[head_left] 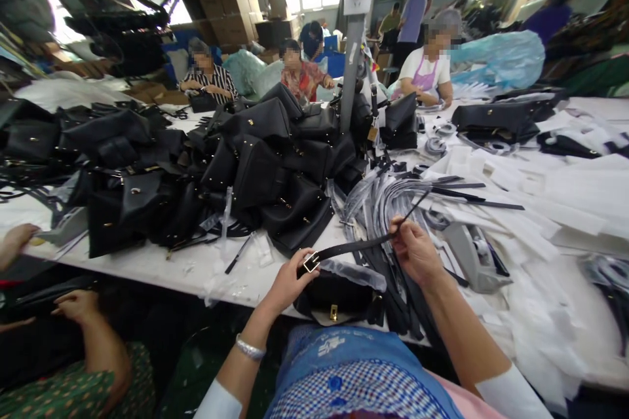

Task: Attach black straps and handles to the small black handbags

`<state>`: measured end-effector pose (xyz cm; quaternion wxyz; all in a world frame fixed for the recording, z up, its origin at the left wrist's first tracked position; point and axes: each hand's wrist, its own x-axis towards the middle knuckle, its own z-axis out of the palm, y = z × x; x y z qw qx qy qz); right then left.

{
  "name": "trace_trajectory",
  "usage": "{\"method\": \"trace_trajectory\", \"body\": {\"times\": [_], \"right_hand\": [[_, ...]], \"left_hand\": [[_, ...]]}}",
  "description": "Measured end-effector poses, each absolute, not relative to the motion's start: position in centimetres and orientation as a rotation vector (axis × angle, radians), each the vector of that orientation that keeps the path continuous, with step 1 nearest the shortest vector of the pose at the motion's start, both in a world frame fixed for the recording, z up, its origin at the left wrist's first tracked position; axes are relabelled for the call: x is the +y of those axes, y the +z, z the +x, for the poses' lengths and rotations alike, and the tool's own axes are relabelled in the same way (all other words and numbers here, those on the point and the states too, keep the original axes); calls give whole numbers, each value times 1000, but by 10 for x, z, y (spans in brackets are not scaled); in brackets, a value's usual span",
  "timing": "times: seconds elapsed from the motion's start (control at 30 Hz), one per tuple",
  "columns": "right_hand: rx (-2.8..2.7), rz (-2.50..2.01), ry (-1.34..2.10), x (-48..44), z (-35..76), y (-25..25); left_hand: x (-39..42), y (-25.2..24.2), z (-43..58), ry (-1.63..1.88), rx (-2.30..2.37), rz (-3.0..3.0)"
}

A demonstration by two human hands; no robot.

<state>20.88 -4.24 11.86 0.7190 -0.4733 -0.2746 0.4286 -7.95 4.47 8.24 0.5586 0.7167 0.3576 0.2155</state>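
Note:
A black strap [354,247] with a square metal buckle is stretched between my two hands. My left hand [298,275] pinches its buckle end. Farther right, my right hand [413,250] has its fingers closed on the other part, and a thin dark tail sticks out beyond them. Below the strap, a black handbag [339,306] with a gold clasp lies at the table edge against my apron. Clear plastic film [356,273] rests along the top of that bag. A bundle of plastic-wrapped straps [378,200] lies just past my right hand.
Black handbags [265,170] are heaped at the centre and left. A grey tape dispenser [474,258] and white sheets [531,288] lie to the right. A grey post [352,65] rises from the table. A co-worker's arm [88,321] is close on the left; other people sit across.

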Motion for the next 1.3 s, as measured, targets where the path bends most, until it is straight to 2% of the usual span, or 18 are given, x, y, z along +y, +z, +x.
{"method": "trace_trajectory", "body": {"times": [0.17,0.37,0.7,1.0,1.2,1.3], "right_hand": [[-1284,-1512,909,-43,191,142],[-1756,-1649,824,-25,159,134],[-1980,-1821,683,-7,130,126],[-1973,-1898,721,0,149,124],[-2135,-1749,780,10,118,121],[-2127,-1690,647,8,108,110]], "left_hand": [[38,67,-84,777,992,1801],[33,69,-81,767,954,1797],[31,68,-76,733,906,1763],[38,68,-83,746,973,1686],[32,83,-80,706,939,1736],[27,86,-81,746,990,1689]]}}
